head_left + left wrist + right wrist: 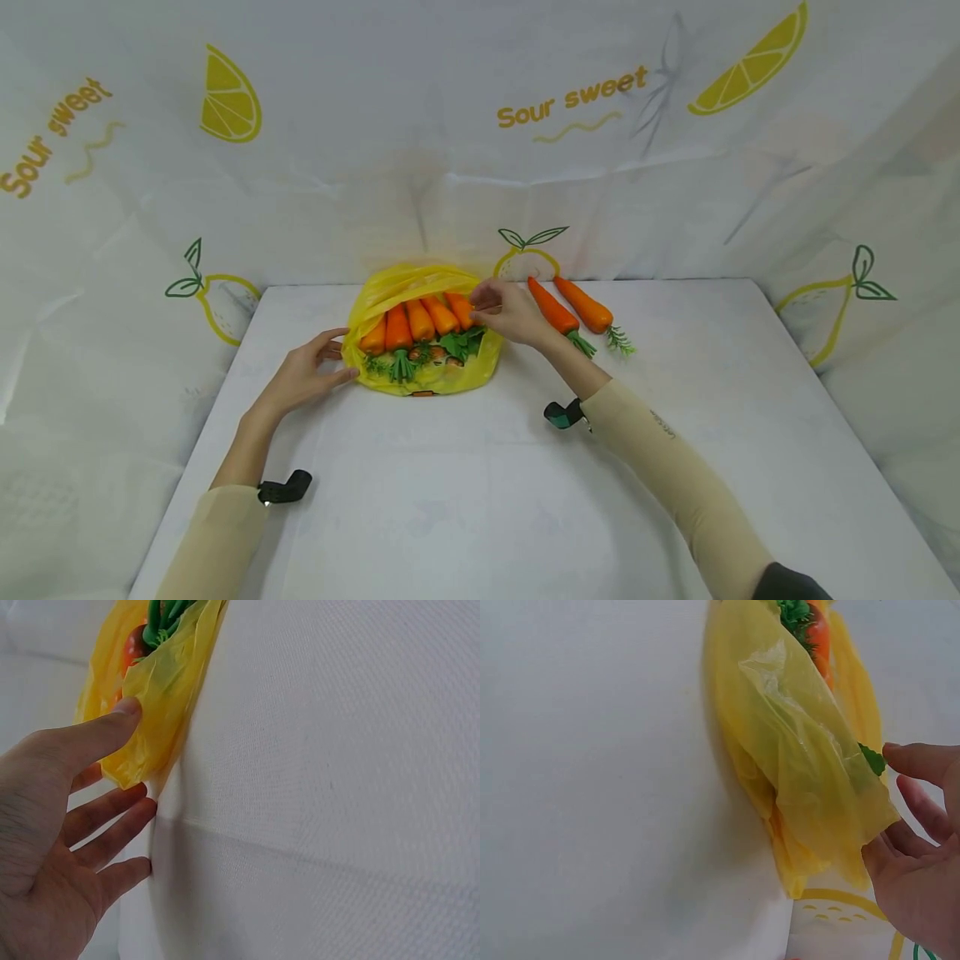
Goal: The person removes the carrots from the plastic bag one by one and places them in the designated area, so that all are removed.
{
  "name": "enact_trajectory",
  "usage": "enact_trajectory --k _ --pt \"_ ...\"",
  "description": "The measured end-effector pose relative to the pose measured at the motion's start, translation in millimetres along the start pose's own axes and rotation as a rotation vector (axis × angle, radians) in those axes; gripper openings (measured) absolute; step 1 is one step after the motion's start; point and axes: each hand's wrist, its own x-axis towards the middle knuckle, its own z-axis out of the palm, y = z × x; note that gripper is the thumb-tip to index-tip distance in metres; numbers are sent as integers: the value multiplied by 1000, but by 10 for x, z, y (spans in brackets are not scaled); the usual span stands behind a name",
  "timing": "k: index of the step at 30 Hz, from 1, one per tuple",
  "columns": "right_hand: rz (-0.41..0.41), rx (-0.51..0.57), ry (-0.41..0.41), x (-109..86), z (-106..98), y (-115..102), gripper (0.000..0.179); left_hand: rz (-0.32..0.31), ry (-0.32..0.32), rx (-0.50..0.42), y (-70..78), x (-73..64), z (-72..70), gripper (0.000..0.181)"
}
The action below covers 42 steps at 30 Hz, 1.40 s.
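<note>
Head view: the white worktop point(450, 500) carries the work, grouped along its far edge. The yellow bag point(390, 292) lies at that edge, left of its middle, with its mouth gaping toward the near edge; I judge that this orientation exposes the contents to both hands. I read the hands as a brace for the thin film, one per side. The left hand point(303, 375) lays its thumb on the film, its other fingers relaxed and apart, probably to steady without squeezing. The right hand point(513, 312) is at the opposite rim, fingers bent; I cannot tell whether it clamps film, carrot or nothing. Right of the bag, the outer loose carrot point(585, 306) and the inner loose carrot point(552, 307) lie tips to the far edge, presumably for easy right-hand reach. In the bag, the carrot row point(397, 327) has greenery on its near-edge side. The right wrist view shows a leaf point(871, 759) beside the thumb tip.
</note>
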Motion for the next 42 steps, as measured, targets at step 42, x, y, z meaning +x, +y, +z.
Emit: enact_trajectory --k 42 --pt "94 -116 1 151 302 183 50 8 7 -3 -9 -8 4 74"
